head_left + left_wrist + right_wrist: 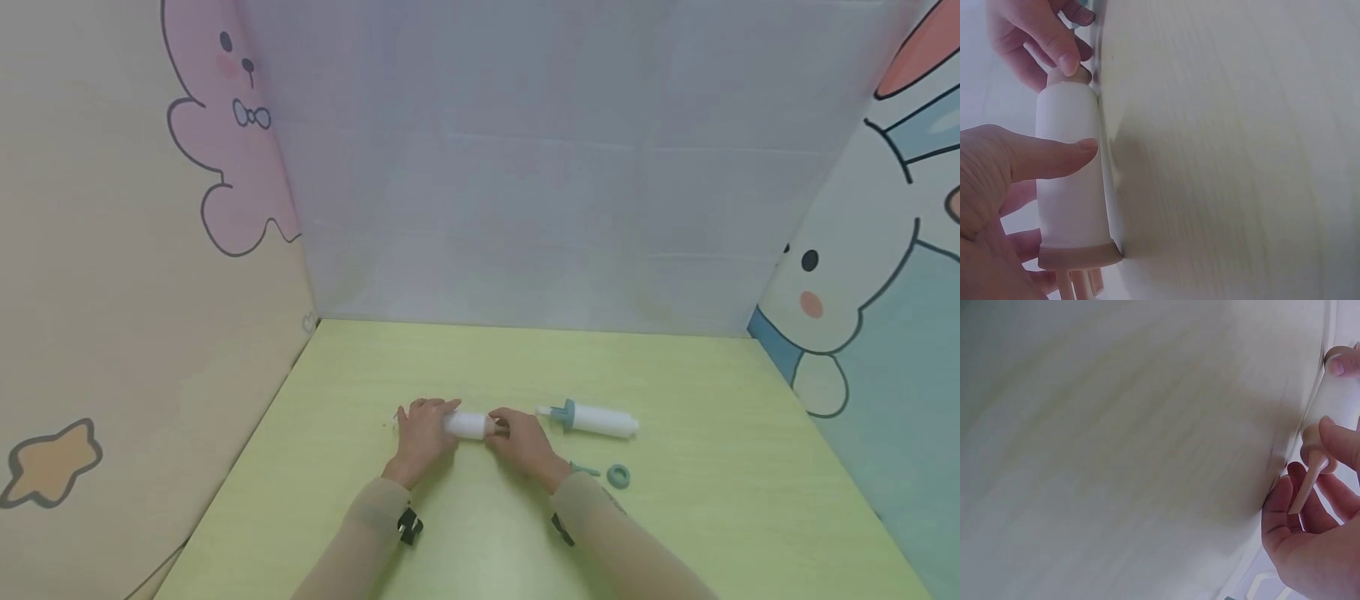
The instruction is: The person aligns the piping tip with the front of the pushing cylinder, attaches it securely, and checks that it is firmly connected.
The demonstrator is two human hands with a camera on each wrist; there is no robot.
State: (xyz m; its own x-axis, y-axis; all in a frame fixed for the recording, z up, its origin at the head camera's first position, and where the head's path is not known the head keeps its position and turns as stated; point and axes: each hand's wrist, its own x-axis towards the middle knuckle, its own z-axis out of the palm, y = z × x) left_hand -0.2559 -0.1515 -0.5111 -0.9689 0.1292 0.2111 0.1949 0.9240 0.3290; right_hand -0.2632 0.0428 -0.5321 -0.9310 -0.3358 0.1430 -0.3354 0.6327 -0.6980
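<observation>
A large white syringe point(467, 425) with tan fittings lies sideways between the hands, low over the table. My left hand point(426, 433) wraps its barrel, the thumb lying across the white side in the left wrist view. Beyond that hand a tan flanged collar point(1079, 256) caps one end, with tan prongs past it. At the other end, my right hand point(521, 437) holds the narrow tan end piece point(1088, 76) between thumb and fingers. A slim tan rod point(1309, 487) sticks out from this end, in among the right fingers, which partly hide it.
A second white syringe point(603, 421) with green fittings lies right of the hands on the yellow-green table point(697, 500). Nearer me are a green ring point(611, 477) and a small green stick-like piece point(589, 470), partly behind the right wrist. Printed walls enclose the table.
</observation>
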